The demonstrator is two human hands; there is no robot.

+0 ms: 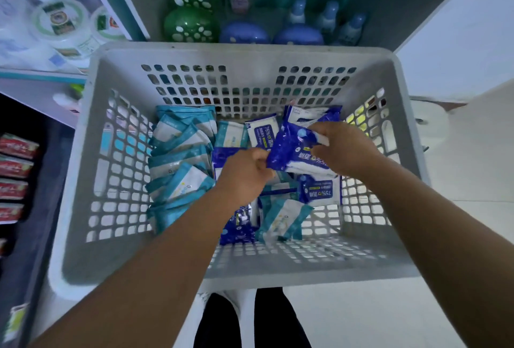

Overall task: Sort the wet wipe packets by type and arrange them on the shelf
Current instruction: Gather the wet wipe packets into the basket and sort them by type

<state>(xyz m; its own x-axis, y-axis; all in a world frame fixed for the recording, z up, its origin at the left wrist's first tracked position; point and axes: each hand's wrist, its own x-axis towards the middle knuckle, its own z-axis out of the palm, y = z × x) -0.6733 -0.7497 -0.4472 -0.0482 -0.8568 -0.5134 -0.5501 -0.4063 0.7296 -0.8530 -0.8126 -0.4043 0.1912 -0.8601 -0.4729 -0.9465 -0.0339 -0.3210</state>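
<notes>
Both hands reached down into a grey perforated basket that filled the middle of the frame. The right hand, right of centre, and the left hand, just left of it, together held a dark blue wet wipe packet lifted above the pile. The right fingers were curled over the packet's upper right end, pinching it, while the left fingers were pressed together on its lower left corner.

Along the left side of the basket floor a row of teal-and-white packets stood on edge, leaning against one another. In the centre and right of the basket lay a loose jumble of both kinds: more blue packets, one printed with "75%" directly below the held one, and a teal packet lower down near the front wall.

Beyond the basket, at the top of the frame, a shelf carried green spotted containers and blue bottles. Red packs showed at the far left edge.
</notes>
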